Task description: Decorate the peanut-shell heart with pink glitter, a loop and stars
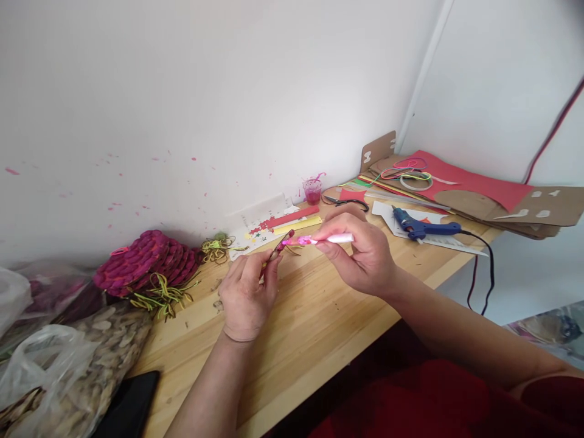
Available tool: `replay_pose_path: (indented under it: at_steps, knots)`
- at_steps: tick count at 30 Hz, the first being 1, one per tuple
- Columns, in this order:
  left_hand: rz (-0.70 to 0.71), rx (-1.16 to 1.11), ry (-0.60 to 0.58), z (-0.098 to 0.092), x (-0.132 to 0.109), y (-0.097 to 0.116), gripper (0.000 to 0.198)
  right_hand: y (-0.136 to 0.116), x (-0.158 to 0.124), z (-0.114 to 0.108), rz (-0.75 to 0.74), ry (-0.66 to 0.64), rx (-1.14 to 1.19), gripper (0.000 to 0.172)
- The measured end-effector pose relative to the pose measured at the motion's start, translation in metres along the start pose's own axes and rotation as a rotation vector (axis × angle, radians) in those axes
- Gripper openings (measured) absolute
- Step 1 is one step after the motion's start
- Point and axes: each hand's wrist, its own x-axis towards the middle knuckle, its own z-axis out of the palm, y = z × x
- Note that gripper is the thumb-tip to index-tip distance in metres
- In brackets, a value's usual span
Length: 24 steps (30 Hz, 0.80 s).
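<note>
Wooden tabletop point(319, 322) bears pink-filled cup point(312, 193) — right hand point(360, 252) holds brush point(340, 238).

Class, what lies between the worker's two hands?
Head view: a paintbrush in the right hand, its pink tip apparently touching a thin brown piece in the left hand.

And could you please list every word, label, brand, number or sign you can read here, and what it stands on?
No text is readable.
Blue pistol-shaped glue gun: no legible marking.
Flat white paper sheet: any print too small to read.
Flat brown cardboard: white patches, no legible lettering.
</note>
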Motion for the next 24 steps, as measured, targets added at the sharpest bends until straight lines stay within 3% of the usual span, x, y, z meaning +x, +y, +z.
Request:
replay_pose_path:
  at_steps: [24]
  knots:
    - [0.186, 0.110, 0.015, -0.0026, 0.0038, -0.0039, 0.014, -0.0051, 0.0059, -0.0038, 0.040, 0.006, 0.017, 0.007]
